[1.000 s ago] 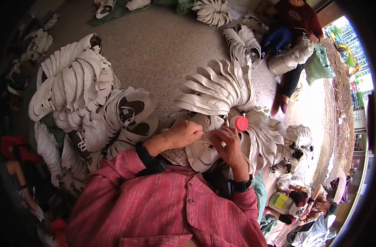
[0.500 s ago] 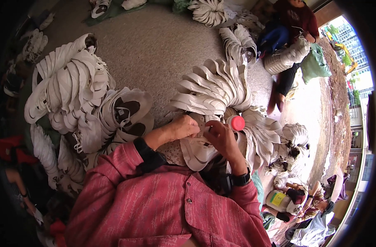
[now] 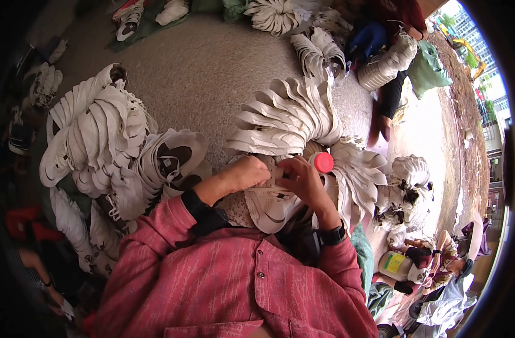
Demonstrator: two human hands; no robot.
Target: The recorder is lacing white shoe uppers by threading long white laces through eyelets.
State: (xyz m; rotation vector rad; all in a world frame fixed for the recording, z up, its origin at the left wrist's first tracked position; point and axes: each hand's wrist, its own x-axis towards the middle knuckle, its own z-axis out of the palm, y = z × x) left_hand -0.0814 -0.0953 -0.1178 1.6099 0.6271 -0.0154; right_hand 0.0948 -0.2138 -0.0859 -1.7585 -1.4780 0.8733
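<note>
A white shoe upper (image 3: pixel 273 213) lies in my lap, right below my hands. My left hand (image 3: pixel 247 172) is closed, its fingertips pinched above the upper. Facing it a short gap away, my right hand (image 3: pixel 301 179) has thumb and fingers curled together. Whatever is pinched in either hand is too small to make out. Close beside the right hand stands a container with a red lid (image 3: pixel 324 162). A fanned row of white shoe uppers (image 3: pixel 288 118) lies just beyond both hands, and another fan of uppers (image 3: pixel 356 180) spreads to the right.
Large bundles of white uppers (image 3: pixel 94 129) are heaped on the left. More stacks (image 3: pixel 319 53) lie on the grey floor (image 3: pixel 195 73) farther off. A person (image 3: pixel 401 14) sits at the far right holding a bundle; others (image 3: pixel 438 256) sit at the lower right. A green sack (image 3: pixel 429 70) stands beyond.
The whole view has tilted slightly, so the left heaps sit lower and the far stacks higher. Both hands stay over the upper, with only small shifts of the fingers.
</note>
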